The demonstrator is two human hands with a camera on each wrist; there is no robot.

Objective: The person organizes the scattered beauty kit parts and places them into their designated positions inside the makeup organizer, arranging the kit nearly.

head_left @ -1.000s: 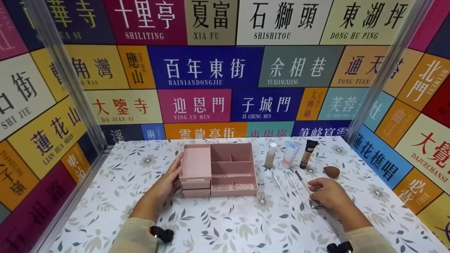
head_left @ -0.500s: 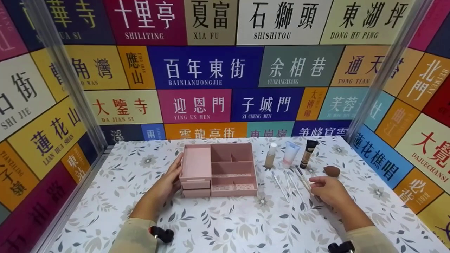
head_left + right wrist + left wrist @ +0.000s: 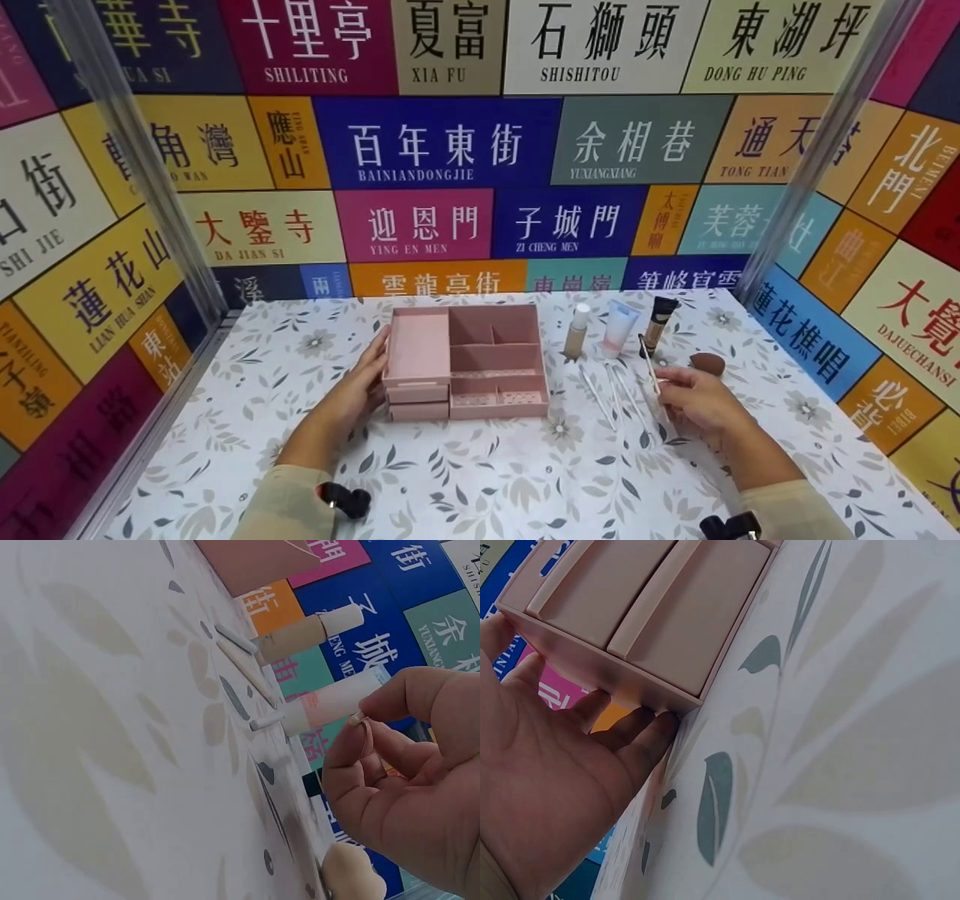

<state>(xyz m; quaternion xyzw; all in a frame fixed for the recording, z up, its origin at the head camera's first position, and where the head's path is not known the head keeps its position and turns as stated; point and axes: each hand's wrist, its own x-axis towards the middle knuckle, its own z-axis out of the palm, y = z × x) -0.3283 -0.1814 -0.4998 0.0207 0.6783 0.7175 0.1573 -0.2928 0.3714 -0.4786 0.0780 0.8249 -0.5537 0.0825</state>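
Note:
My left hand (image 3: 366, 379) rests against the left side of a pink desk organizer (image 3: 420, 343). In the left wrist view, its fingertips touch the side wall beside two small drawers (image 3: 682, 615). Thumb and fingertips of my right hand (image 3: 697, 401) pinch a thin makeup brush (image 3: 649, 364), its dark tip raised away from me. The right wrist view shows just a pale end of the brush (image 3: 356, 718) between the fingertips. Several slim white sticks (image 3: 615, 394) lie on the table left of this hand. A brown teardrop makeup sponge (image 3: 707, 364) lies just behind it.
Behind the sticks stand a beige foundation bottle (image 3: 576, 336) with white cap, a pale blue and pink tube (image 3: 619, 328) and a black-capped tube (image 3: 658, 328). The organizer's right half has open compartments (image 3: 495, 360). A floral cloth (image 3: 450, 480) covers the table; lettered panels (image 3: 435, 142) wall it in.
My right hand has lifted the brush from the table and tilted it more upright. The left hand and the organizer have stayed in place.

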